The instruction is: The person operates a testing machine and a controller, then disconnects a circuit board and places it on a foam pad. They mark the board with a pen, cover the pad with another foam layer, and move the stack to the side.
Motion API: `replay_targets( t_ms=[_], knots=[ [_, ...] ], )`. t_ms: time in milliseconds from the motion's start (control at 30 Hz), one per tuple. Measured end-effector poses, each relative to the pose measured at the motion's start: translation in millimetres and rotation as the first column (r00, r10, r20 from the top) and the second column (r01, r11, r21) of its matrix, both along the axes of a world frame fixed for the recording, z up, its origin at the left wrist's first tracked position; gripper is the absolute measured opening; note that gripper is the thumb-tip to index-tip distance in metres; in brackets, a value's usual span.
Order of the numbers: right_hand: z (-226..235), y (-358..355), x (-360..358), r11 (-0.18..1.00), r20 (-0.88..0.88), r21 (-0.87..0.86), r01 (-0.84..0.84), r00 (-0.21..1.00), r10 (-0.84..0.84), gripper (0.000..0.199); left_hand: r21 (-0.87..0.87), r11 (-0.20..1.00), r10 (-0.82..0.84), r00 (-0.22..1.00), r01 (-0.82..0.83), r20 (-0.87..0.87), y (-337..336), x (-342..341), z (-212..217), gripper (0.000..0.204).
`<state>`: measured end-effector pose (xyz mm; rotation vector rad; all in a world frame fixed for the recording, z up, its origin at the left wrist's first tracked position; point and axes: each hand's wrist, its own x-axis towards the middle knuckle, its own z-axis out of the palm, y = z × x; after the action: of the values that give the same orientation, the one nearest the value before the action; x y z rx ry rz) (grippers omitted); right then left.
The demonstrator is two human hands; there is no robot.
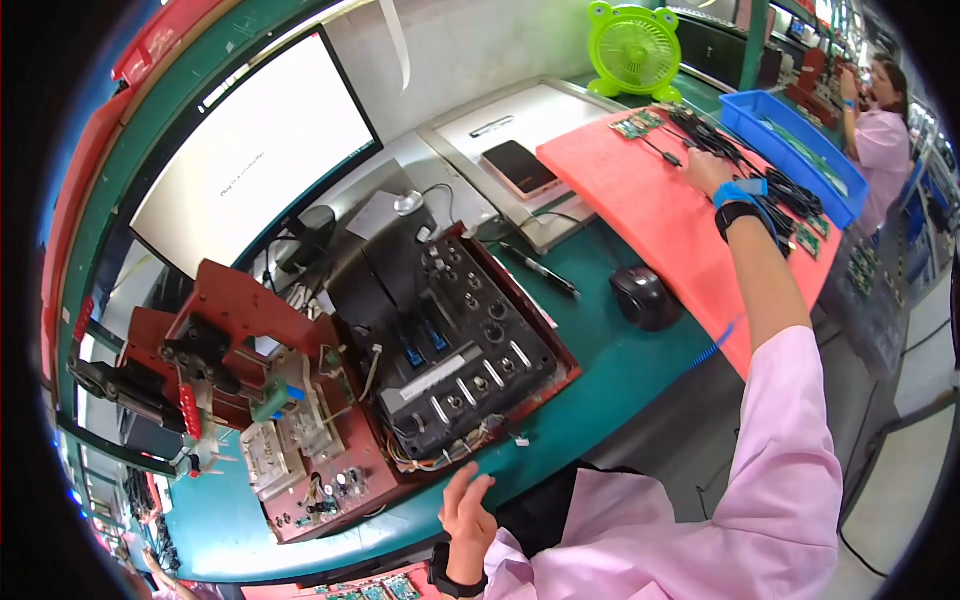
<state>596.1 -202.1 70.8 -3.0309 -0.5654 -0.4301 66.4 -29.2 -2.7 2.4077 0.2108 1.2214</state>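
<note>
My right hand [706, 172] is stretched out over the salmon-pink mat [640, 220], its fingers bent closed on a black cable [672, 158] at the edge of a cable bundle [795, 192]. Close to those fingertips lies a green circuit board [636, 124]. My left hand [468, 515] hovers by the near edge of the green bench, fingers apart and lightly curled, with nothing in it. In front of it stands a black control panel [470, 340] with knobs, switches and blue connectors. A red test fixture [250, 330] with clear plates is joined to its left.
A monitor [260, 150] stands behind the fixture. A black mouse [643, 298] and a pen [540, 270] lie right of the panel. Beyond the mat are a blue bin [795, 150] and a green fan [635, 52]. Another person [882, 150] sits at far right.
</note>
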Motion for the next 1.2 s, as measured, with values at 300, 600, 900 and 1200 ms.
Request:
replay_targets(
  t_ms=[300,600,900,1200],
  knots=[
    [-4,19,13,0.833,-0.099,0.553,0.021,0.994,0.041,0.026,-0.039,0.999,-0.029,0.999,0.027,-0.046,-5,1,5,0.020],
    [163,-58,-177,0.294,0.035,0.919,-0.261,0.798,0.601,0.026,-0.203,0.957,-0.205,0.979,0.205,0.023,-9,-8,26,0.025],
    [111,-11,-431,0.149,-0.079,0.949,-0.279,0.246,0.966,0.036,-0.233,0.972,0.068,0.921,0.026,0.384,-34,-87,162,0.079],
    [39,69,-538,0.016,-0.145,0.975,-0.221,-0.583,0.799,0.030,-0.520,0.750,0.339,0.913,-0.409,-0.229,-11,-234,143,0.094]
  ],
)
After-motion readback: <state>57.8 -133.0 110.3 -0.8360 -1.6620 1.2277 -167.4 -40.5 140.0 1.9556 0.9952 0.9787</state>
